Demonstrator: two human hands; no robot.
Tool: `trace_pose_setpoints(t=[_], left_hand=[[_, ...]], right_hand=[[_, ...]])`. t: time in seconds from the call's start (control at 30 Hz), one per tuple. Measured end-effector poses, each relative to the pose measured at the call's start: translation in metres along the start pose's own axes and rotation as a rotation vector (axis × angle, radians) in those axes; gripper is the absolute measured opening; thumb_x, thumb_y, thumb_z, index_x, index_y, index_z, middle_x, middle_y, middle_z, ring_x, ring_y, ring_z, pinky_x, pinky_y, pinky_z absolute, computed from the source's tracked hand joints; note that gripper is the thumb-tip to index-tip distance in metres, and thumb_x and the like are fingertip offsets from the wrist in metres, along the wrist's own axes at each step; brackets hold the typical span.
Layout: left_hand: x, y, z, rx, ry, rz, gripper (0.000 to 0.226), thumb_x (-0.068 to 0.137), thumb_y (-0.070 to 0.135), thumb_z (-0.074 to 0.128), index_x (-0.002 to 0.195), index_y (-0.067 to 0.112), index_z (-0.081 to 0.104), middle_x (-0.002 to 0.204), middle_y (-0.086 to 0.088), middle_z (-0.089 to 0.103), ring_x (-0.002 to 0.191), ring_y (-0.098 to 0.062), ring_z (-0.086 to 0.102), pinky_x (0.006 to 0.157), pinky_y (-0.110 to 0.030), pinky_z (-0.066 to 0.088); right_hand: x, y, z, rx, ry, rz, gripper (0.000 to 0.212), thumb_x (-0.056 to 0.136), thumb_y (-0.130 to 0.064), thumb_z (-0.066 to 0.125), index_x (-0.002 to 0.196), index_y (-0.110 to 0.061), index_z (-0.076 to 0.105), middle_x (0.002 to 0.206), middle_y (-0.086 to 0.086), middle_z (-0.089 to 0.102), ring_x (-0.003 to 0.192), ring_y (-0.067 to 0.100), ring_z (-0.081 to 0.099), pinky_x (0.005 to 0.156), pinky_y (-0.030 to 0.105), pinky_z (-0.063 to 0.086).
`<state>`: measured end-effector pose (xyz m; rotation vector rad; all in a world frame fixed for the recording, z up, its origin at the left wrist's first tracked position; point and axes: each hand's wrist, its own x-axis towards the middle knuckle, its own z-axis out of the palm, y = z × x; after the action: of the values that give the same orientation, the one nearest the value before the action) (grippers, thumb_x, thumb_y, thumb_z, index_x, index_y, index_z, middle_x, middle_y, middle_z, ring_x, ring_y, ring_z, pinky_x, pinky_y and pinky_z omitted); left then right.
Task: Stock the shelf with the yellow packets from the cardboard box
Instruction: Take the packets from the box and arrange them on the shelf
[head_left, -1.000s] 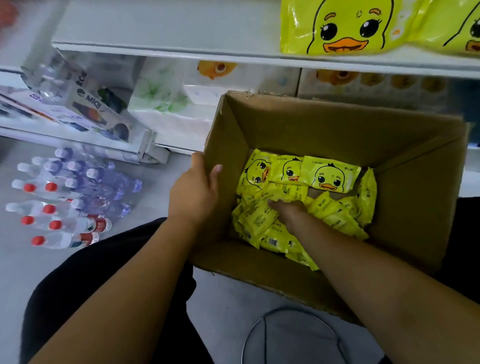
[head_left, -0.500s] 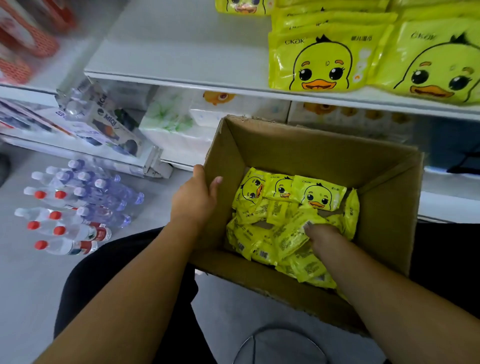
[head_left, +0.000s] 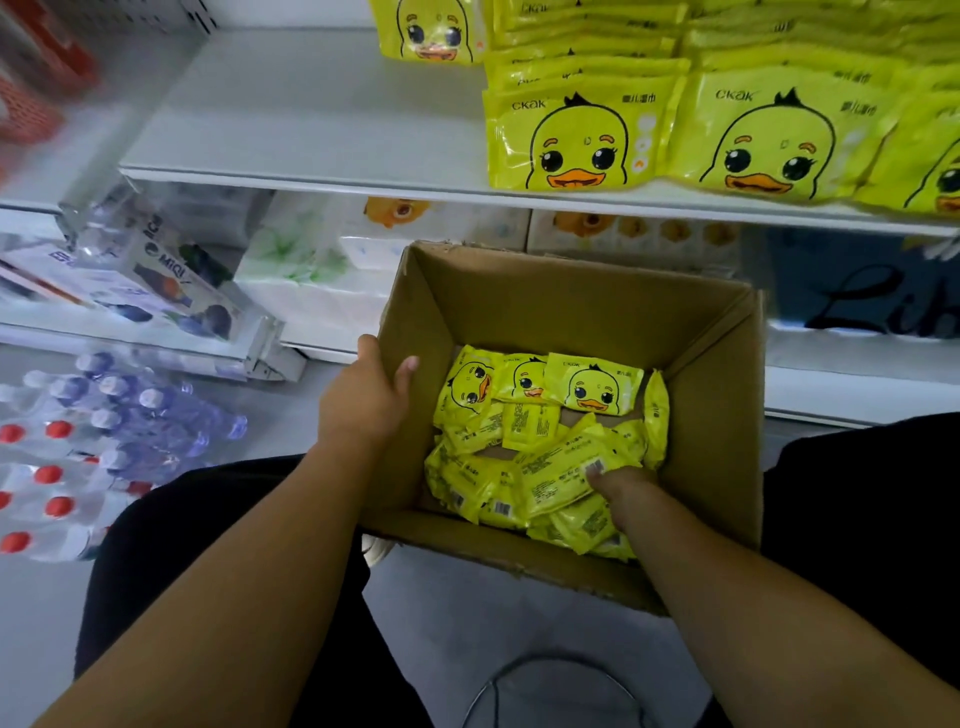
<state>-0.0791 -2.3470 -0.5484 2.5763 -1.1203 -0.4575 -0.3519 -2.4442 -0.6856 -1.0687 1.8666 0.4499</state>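
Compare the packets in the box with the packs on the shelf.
The packets in the box are small, jumbled, many face down. The packs on the shelf look larger, stacked in neat rows, faces up. Both are yellow with the same duck face.

Red- and blue-capped water bottles lie on the floor, near white tissue packs.
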Motion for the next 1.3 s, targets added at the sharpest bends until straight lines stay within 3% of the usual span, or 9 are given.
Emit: trace_pose_setpoints(t=[0.27,0.43,0.53,0.6,0.73,0.83,0.93,1.2,1.3], left_hand=[[0.001,0.000,-0.001,0.021,-0.007,-0.002,0.043,0.104,0.050,0.047,0.110,0.008,0.039,0.101,-0.025,0.066,0.098,-0.046,0.062,0.074,-0.046,0.045],[-0.002,0.004,-0.002,0.023,-0.052,-0.058,0.040,0.105,0.049,0.045,0.110,0.011,0.036,0.110,-0.024,0.066,0.103,-0.046,0.062,0.073,-0.042,0.039],[-0.006,0.018,-0.007,-0.016,-0.032,-0.119,0.066,0.100,0.048,0.057,0.143,0.003,0.035,0.141,-0.026,0.050,0.132,-0.045,0.047,0.098,-0.051,0.040],[-0.010,0.037,-0.017,-0.211,0.146,0.016,0.078,0.095,0.040,0.068,0.153,0.003,0.031,0.152,-0.021,0.041,0.144,-0.038,0.034,0.114,-0.048,0.031],[-0.032,0.083,-0.040,-0.599,0.146,-0.019,0.066,0.091,0.050,0.071,0.143,0.016,0.047,0.144,-0.005,0.051,0.134,-0.024,0.048,0.102,-0.029,0.036],[-0.052,0.100,-0.053,-1.020,-0.266,-0.278,0.080,0.077,0.078,0.068,0.139,0.029,0.054,0.139,0.000,0.061,0.121,-0.027,0.061,0.093,-0.044,0.049],[-0.067,0.115,-0.069,-1.500,-0.678,-0.176,0.057,0.097,0.059,0.054,0.141,0.025,0.057,0.134,-0.008,0.068,0.120,-0.035,0.067,0.096,-0.058,0.055],[-0.084,0.109,-0.077,-1.470,-0.370,0.154,0.034,0.094,0.023,0.064,0.128,0.018,0.064,0.126,-0.011,0.072,0.119,-0.031,0.069,0.106,-0.054,0.050],[-0.079,0.096,-0.082,-1.345,-0.369,0.161,0.037,0.089,0.026,0.067,0.126,0.017,0.066,0.121,-0.007,0.075,0.114,-0.027,0.071,0.103,-0.050,0.054]], right_hand=[[-0.028,-0.006,-0.001,0.181,0.013,-0.113,0.073,0.095,-0.060,0.053,0.144,-0.006,0.047,0.148,0.014,0.048,0.133,0.032,0.050,0.101,0.033,0.047],[-0.058,-0.014,-0.002,0.649,-0.109,-0.167,0.034,0.079,-0.034,0.082,0.086,-0.010,0.060,0.116,0.012,0.054,0.125,0.029,0.050,0.093,0.039,0.042],[-0.080,-0.025,-0.018,0.811,-0.153,-0.239,0.030,0.083,-0.024,0.082,0.079,-0.012,0.055,0.130,0.015,0.062,0.131,0.035,0.048,0.104,0.047,0.039],[-0.103,-0.038,-0.038,0.855,-0.193,-0.327,0.037,0.085,-0.025,0.080,0.071,-0.011,0.049,0.107,0.008,0.068,0.126,0.031,0.052,0.107,0.047,0.038],[-0.155,-0.056,-0.083,1.073,-0.345,-0.492,0.021,0.085,-0.018,0.076,0.086,-0.004,0.060,0.091,0.010,0.073,0.100,0.019,0.065,0.111,0.047,0.040],[-0.190,-0.060,-0.112,1.184,-0.508,-0.629,0.054,0.077,-0.016,0.075,0.126,0.000,0.062,0.116,0.016,0.073,0.107,0.027,0.070,0.104,0.053,0.048],[-0.222,-0.054,-0.135,1.133,-0.565,-0.754,0.049,0.083,-0.013,0.068,0.130,-0.003,0.060,0.125,0.016,0.069,0.118,0.030,0.065,0.104,0.052,0.048],[-0.237,-0.024,-0.147,0.783,-0.135,-0.962,0.063,0.063,-0.043,0.081,0.120,-0.022,0.065,0.118,-0.005,0.072,0.117,0.017,0.064,0.102,0.036,0.046],[-0.237,-0.033,-0.144,0.820,-0.103,-0.951,0.040,0.084,-0.049,0.065,0.116,-0.025,0.067,0.113,-0.009,0.074,0.116,0.012,0.062,0.100,0.033,0.045]])
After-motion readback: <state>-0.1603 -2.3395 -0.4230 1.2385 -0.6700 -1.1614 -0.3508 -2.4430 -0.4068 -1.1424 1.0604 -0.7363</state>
